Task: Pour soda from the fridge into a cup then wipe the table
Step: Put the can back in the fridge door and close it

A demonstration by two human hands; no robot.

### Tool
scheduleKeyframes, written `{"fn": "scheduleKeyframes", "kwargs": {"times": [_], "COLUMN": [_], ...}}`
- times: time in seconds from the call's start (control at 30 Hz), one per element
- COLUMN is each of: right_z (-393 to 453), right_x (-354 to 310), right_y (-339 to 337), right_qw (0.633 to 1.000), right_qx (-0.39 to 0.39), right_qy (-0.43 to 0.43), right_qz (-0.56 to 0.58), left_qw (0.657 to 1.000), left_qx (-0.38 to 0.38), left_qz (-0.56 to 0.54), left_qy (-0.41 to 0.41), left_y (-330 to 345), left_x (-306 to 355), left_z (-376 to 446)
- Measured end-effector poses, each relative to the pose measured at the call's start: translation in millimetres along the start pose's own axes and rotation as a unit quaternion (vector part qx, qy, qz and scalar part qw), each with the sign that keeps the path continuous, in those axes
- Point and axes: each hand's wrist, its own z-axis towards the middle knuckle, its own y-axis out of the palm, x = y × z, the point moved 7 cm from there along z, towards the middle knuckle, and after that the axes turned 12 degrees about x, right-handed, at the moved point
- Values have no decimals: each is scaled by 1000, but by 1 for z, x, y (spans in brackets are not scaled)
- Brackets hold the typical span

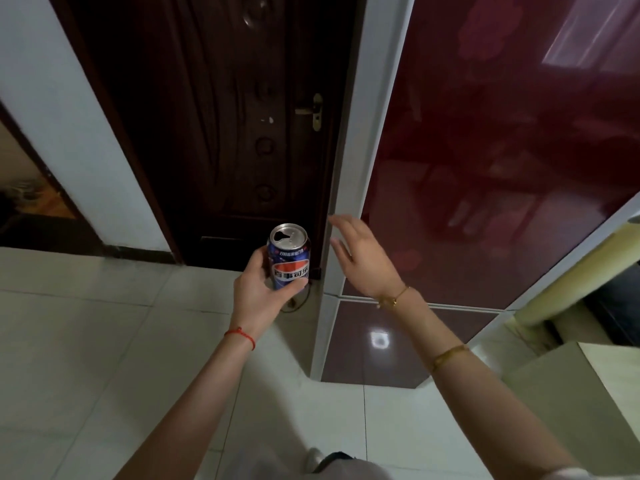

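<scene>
1. The person's left hand point(258, 292) holds a blue soda can point(289, 258) upright in front of the body; its grip is closed around the lower half of the can, with the thumb on the near left side and the fingertips showing at the can's lower right.
2. The can's top faces the camera, and its mouth is already open, with a dark opening in the silver lid.
3. The can hangs in the air above the pale tiled floor point(86, 323), just left of the fridge point(485, 168) and in front of a dark wooden door point(214, 133).
4. The right hand point(363, 258) is raised beside the fridge's white left edge, its grip open, with the fingers spread and relaxed and holding nothing.
5. Whether the right fingertips touch the fridge edge cannot be told from this view.
6. The fridge has a glossy dark red front, and its upper door sits flush with the white side; a seam below the right wrist divides it from a lower panel.
7. A red string point(240, 336) circles the left wrist, a thin gold bracelet point(393, 299) lies at the right wrist, and a gold bangle point(448, 356) sits further up the right forearm.
8. The dark door carries a brass handle point(313, 110) near its right edge.
</scene>
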Motion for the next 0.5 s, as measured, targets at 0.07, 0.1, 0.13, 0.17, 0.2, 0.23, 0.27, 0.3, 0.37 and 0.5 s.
{"fn": "scheduleKeyframes", "kwargs": {"times": [0.07,0.1,0.13,0.17,0.2,0.23,0.27,0.3,0.37,0.5], "right_z": [24,35,44,52,59,64,69,71,73,74], "right_x": [-1,-3,-5,-6,-6,-5,-3,0,7,13], "right_y": [1,2,2,4,7,11,15,18,24,31], "right_qw": [991,981,968,953,938,924,909,895,867,830], "right_qx": [19,27,33,33,27,17,6,-3,-19,-41], "right_qy": [-87,-125,-159,-185,-203,-214,-223,-230,-234,-209], "right_qz": [-96,-145,-193,-238,-280,-317,-352,-383,-441,-516], "left_qw": [1000,1000,1000,1000,1000,1000,1000,1000,999,999], "left_qx": [6,7,8,9,11,11,11,11,9,11], "left_qz": [-3,-3,-2,-1,-2,-3,-5,-6,-7,-7], "left_qy": [-4,-7,-8,-11,-15,-19,-23,-27,-34,-35], "left_y": [2,3,5,6,7,8,10,11,14,17], "left_x": [0,0,-1,-1,-3,-4,-6,-7,-10,-11], "left_z": [8,10,13,15,17,19,21,22,24,26]}}
